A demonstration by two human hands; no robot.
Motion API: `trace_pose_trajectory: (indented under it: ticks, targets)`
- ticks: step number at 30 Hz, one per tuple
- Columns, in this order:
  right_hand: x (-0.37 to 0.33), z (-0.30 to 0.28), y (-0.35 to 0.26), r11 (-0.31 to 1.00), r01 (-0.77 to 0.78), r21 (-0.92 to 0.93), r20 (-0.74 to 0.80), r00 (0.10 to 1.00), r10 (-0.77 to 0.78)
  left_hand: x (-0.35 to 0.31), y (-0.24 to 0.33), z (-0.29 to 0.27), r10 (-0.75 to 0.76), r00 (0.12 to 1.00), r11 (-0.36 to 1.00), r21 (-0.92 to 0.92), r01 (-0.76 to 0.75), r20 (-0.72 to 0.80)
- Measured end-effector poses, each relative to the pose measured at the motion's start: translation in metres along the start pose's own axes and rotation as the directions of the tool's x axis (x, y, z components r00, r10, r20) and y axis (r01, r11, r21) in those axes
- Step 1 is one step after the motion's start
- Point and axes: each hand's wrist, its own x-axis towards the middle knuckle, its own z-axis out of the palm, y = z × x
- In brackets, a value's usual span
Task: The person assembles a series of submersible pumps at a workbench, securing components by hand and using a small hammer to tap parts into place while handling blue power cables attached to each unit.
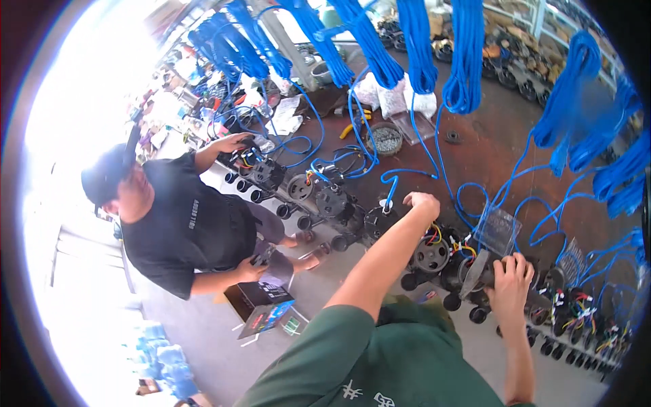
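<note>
A row of dark pump-like motor units with round housings stands along the near edge of the brown workbench. My left hand (424, 205) is over the row with its fingers curled down; what they hold, if anything, is hidden. Left of it, a blue cable (391, 182) runs down to a white fitting (386, 204) on top of a dark unit (380, 222). My right hand (512, 277) grips a dark rounded housing (483, 271) from above. Between my hands, an open round housing (432, 254) shows coloured wires (466, 248).
Coiled blue cables (464, 61) hang over the brown bench (475, 152). On it are a bowl of small pale parts (385, 139), yellow-handled pliers (354, 125) and clear plastic packets (498, 229). To the left a co-worker (190, 217) handles other units, beside a dark box (258, 302).
</note>
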Motion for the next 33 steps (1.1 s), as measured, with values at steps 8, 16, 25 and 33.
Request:
trace_pose_trajectory:
  ticks: [8,16,25,33]
  targets:
    - [0.009,-0.041,-0.039,0.963,0.01,0.269,-0.112,0.993,0.021,0.039,-0.014,0.032,0.031,0.995,0.986,0.165,-0.016,-0.091]
    - [0.095,0.0,-0.017,0.555,-0.139,0.821,0.039,0.981,0.188,-0.085,-0.012,-0.054,0.454,0.567,0.86,0.173,-0.479,-0.688]
    - [0.173,0.056,-0.033,-0.318,-0.524,0.79,0.573,0.816,0.08,-0.168,-0.019,-0.04,0.519,-0.113,0.612,0.461,-0.643,-0.847]
    - [0.166,0.022,-0.032,-0.614,-0.348,0.708,0.436,0.9,-0.007,-0.174,-0.017,0.021,-0.301,0.592,0.12,-0.646,-0.754,-0.747]
